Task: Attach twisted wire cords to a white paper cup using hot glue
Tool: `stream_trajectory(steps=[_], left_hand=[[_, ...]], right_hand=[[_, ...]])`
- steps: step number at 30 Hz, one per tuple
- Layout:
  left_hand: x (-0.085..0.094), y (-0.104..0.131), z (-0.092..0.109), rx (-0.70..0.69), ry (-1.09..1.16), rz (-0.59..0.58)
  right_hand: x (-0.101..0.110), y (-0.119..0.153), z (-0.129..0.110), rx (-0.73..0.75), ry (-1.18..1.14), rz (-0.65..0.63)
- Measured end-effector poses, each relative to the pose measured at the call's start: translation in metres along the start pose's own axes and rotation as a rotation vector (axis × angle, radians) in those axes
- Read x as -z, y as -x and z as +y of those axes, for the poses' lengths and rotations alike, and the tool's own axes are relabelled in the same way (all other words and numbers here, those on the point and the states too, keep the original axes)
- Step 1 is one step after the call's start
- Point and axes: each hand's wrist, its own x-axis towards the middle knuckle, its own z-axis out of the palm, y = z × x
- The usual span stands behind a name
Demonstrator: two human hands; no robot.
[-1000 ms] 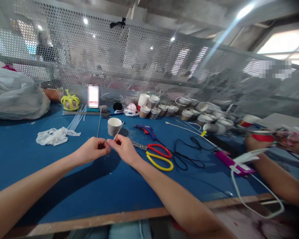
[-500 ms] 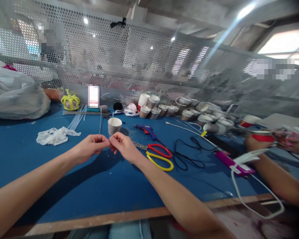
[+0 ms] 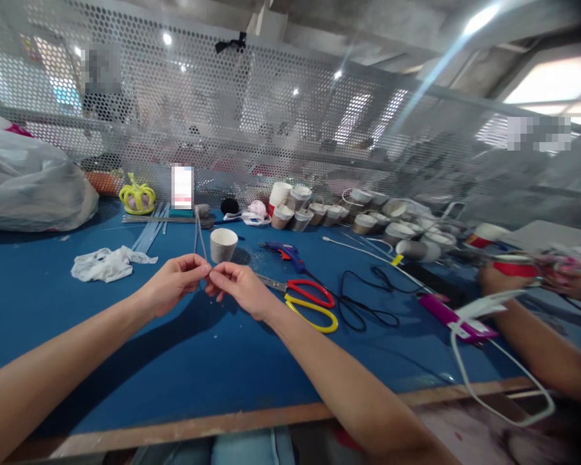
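Note:
My left hand (image 3: 181, 278) and my right hand (image 3: 232, 284) meet fingertip to fingertip above the blue table (image 3: 174, 368). Both are pinched on thin grey yarn (image 3: 202, 239), which runs up from the fingers toward a small grey ball (image 3: 202, 210) at the back. Just behind my right hand stands a cup wrapped in grey (image 3: 223, 246), open at the top and touched by neither hand. Scissors with red and yellow handles (image 3: 311, 303) lie right of my right hand, their blades partly hidden by it. A blue glue gun (image 3: 285, 253) rests behind them.
White lace (image 3: 104, 264) and a yellow crown-like piece (image 3: 137, 197) lie at left, near a large plastic bag (image 3: 33, 181). Many wrapped cups (image 3: 363, 223) line the back right. Black cable (image 3: 368, 303) and a purple box (image 3: 452, 316) lie right, beside another person's arm (image 3: 547, 349).
My hands have shifted slightly left. The yarn, which stood near the cup, now slants from my fingers toward the grey ball, leaving the cup fully in view.

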Motion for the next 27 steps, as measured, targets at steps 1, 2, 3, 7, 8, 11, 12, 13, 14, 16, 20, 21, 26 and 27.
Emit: stream_trajectory(steps=[1, 2, 3, 7, 8, 11, 12, 13, 14, 16, 20, 21, 26, 27], left_hand=[[-0.001, 0.0, 0.0, 0.002, -0.023, -0.007], [-0.001, 0.001, 0.0, 0.013, -0.05, -0.025], [-0.002, 0.001, -0.001, 0.029, -0.079, -0.058], [-0.003, 0.003, -0.003, 0.085, -0.201, -0.208], [-0.002, 0.003, -0.002, 0.093, -0.225, -0.223], [0.0, 0.004, 0.002, 0.112, -0.279, -0.253], [0.002, 0.004, 0.004, 0.11, -0.302, -0.269], [0.003, 0.004, 0.005, 0.1, -0.333, -0.282], [0.004, 0.003, 0.006, 0.084, -0.372, -0.29], [0.006, 0.002, 0.007, 0.045, -0.461, -0.281], [0.006, 0.002, 0.006, -0.011, -0.578, -0.231], [0.006, 0.002, 0.006, -0.023, -0.593, -0.22], [0.004, 0.003, 0.007, -0.026, -0.621, -0.211], [0.004, 0.004, 0.007, -0.015, -0.618, -0.211]], right_hand=[[0.002, 0.0, -0.002, 0.021, 0.028, 0.021], [0.004, -0.001, -0.005, 0.042, 0.044, 0.042], [0.006, 0.0, -0.007, 0.059, 0.049, 0.045], [0.008, 0.002, -0.012, 0.04, 0.064, -0.071], [0.008, 0.002, -0.012, 0.031, 0.069, -0.078], [0.008, 0.003, -0.011, 0.028, 0.061, -0.044], [0.008, 0.003, -0.011, 0.027, 0.057, -0.039], [0.008, 0.003, -0.011, 0.022, 0.055, -0.039], [0.009, 0.003, -0.011, 0.016, 0.054, -0.039], [0.009, 0.002, -0.009, 0.003, 0.058, -0.033], [0.012, 0.0, -0.004, -0.02, 0.061, -0.021], [0.012, 0.0, -0.003, -0.024, 0.059, -0.023], [0.011, -0.001, -0.001, -0.03, 0.087, -0.002], [0.011, 0.0, -0.001, -0.025, 0.103, 0.012]])
